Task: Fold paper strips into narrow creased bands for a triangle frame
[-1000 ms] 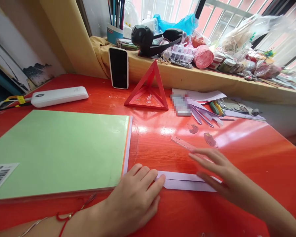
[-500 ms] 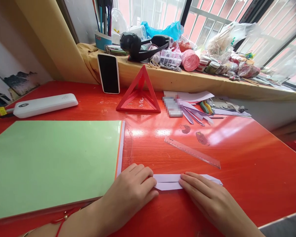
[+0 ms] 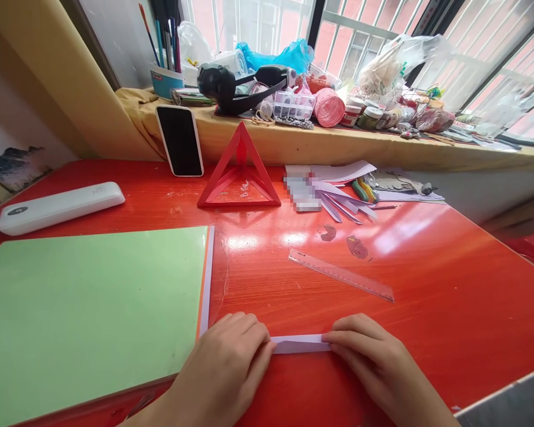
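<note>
A narrow folded strip of pale lilac paper (image 3: 300,344) lies low on the red table, its middle showing between my two hands. My left hand (image 3: 235,362) has its fingers closed on the strip's left end. At the right end, my right hand (image 3: 374,356) pinches the paper between thumb and fingers. Both ends of the strip are hidden under the fingers. Beyond the strip, a clear ruler (image 3: 342,275) lies at a slant.
Green sheets (image 3: 98,314) cover the table's left side. Further back stand a red paper pyramid frame (image 3: 261,163) and a phone (image 3: 180,141). Lilac paper strips (image 3: 338,198) lie right of them, a white case (image 3: 62,207) at the left. The windowsill (image 3: 258,142) is cluttered.
The paper strip now looks narrower, its lower part folded up, and both hands have shifted their grip; the right fingers now pinch its end. The whole view has moved slightly.
</note>
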Demonstrator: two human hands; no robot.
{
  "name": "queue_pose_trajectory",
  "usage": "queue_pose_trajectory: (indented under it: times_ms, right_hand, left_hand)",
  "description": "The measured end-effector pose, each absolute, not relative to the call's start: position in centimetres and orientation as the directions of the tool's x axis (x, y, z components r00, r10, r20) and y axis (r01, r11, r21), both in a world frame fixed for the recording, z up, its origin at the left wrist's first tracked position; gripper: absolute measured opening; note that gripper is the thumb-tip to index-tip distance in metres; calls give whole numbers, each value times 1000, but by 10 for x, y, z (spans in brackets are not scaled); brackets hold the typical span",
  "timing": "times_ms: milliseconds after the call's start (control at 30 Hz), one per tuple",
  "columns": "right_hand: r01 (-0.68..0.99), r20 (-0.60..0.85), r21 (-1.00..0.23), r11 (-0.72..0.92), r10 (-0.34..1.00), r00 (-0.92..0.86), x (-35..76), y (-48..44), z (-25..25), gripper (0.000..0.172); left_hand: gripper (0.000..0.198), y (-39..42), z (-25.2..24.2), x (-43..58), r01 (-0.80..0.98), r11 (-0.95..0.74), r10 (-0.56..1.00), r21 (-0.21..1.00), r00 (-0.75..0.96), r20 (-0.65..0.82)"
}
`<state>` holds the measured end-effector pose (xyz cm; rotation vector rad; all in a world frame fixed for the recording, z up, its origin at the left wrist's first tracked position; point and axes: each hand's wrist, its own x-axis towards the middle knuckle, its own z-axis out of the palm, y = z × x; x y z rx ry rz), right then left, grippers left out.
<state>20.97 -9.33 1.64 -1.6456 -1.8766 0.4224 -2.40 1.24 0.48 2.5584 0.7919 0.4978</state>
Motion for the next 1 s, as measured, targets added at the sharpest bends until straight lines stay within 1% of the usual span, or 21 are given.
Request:
queue_pose_trajectory:
  times_ms: [100, 167, 233, 300, 367, 433, 500, 567, 600, 633, 700, 800, 900, 1000]
  right_hand:
    - [749, 126, -655, 98, 992, -19, 212, -88, 19, 26]
    - [751, 67, -658, 57, 998, -18, 214, -83, 23, 25]
    - [773, 16, -634, 23, 1000, -17, 214, -77, 27, 25]
    - [804, -27, -594, -11, 1000, -7, 212, -73, 30, 24]
    - [837, -48, -546, -27, 999, 1, 210, -71, 29, 22]
    - [874, 6, -487, 3, 1000, -1, 209, -74, 25, 20]
    - [910, 161, -406, 82, 987, -17, 211, -83, 20, 18]
    - [937, 344, -314, 152, 938, -37, 216, -95, 16, 17]
    - [945, 410, -280, 168, 911, -40, 220, -101, 15, 18]
    - [950, 447, -263, 169, 894, -35, 224, -107, 15, 18]
    - [951, 470, -273, 144, 883, 1, 233, -117, 17, 18]
    - [936, 471, -335, 112, 880, 64, 243, -124, 20, 20]
    - [920, 448, -361, 153, 894, 28, 251, -125, 17, 16]
    - [907, 418, -389, 163, 908, 16, 254, -126, 13, 18]
  left_hand:
    - [29, 15, 7, -21, 470, -753, 598, 460, 782, 179]
    - [27, 16, 8, -19, 482, -748, 603, 457, 781, 164]
    - [24, 18, 8, -18, 490, -752, 608, 441, 774, 177]
    - [21, 18, 6, -17, 471, -780, 588, 412, 776, 228]
    - [23, 19, 3, -16, 435, -825, 543, 359, 786, 295]
    - [30, 18, -1, -17, 398, -872, 482, 286, 801, 356]
    - [35, 17, -5, -18, 382, -897, 441, 221, 785, 435]
    - [37, 15, -7, -21, 372, -909, 413, 186, 759, 503]
    - [37, 15, -8, -22, 364, -915, 400, 175, 753, 523]
    - [36, 14, -9, -24, 354, -920, 388, 167, 763, 517]
    - [36, 14, -10, -26, 339, -925, 377, 172, 763, 525]
    - [37, 16, -9, -28, 329, -924, 381, 195, 757, 531]
    - [35, 17, -7, -31, 305, -937, 349, 169, 801, 487]
    - [36, 15, -9, -34, 305, -945, 324, 120, 809, 491]
